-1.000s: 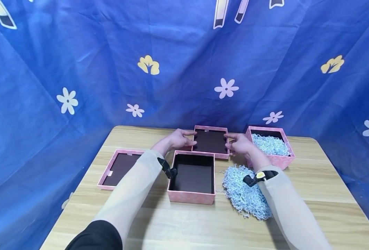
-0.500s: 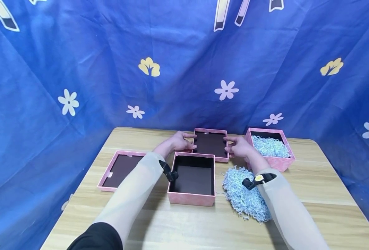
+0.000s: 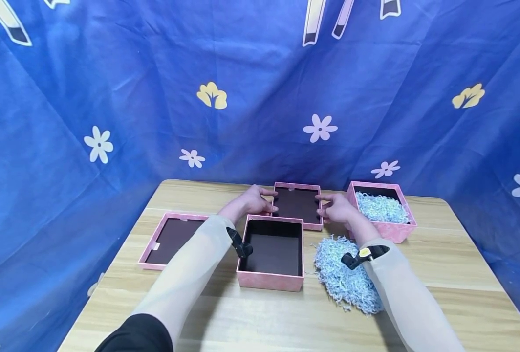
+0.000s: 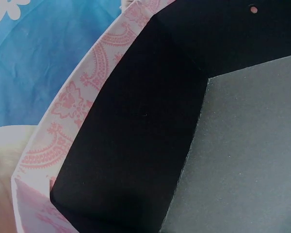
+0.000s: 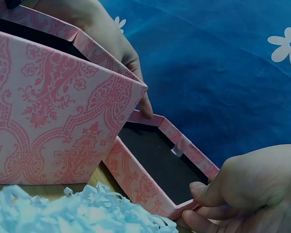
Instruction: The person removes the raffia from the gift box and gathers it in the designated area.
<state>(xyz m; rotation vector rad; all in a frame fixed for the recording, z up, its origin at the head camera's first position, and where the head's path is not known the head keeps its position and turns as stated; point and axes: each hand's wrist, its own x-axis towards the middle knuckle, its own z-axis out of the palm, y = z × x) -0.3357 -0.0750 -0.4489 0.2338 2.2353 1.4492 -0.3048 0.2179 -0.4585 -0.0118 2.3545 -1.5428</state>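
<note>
At the table's back, a shallow pink box lid lies open side up, dark inside. My left hand holds its left edge and my right hand its right edge. The right wrist view shows the right hand pinching the lid's rim, thumb inside and fingers outside. There the pink-patterned box partly hides the left hand. This open box, black inside, stands in front of the lid and fills the left wrist view with its interior.
Blue shredded paper lies heaped under the right forearm. A second pink box, with blue shreds inside, stands at back right. Another lid lies at left, partly behind the left sleeve. A blue curtain hangs behind the table.
Both hands stay on the lid's two sides, and the boxes and paper keep their places. The head view has tilted up slightly, so everything appears a little lower.
</note>
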